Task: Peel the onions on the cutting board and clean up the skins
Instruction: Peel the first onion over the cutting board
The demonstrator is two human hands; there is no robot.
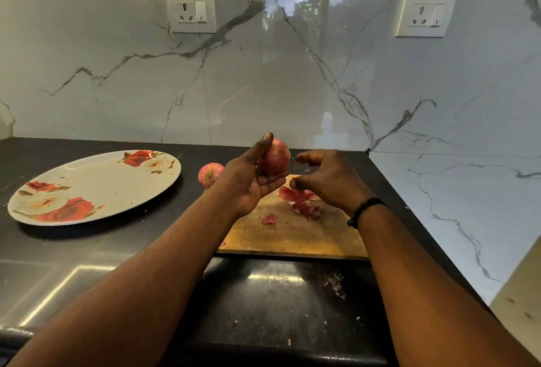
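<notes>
Left hand cradles the onion above the board, thumb up top, so skins drop there. Right hand hovers beside it, fingers loosely curled, holding nothing I can see (likely between pulls).

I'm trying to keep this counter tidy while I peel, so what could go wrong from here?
1. The second onion sits loose on the dark counter, off the cutting board; it might roll.
2. Loose skins lie on the board under the right hand, and a scrap sits at its left edge; more may spill onto the counter.
3. The left hand holds the onion above the board's far end, so peelings could miss it.
</notes>
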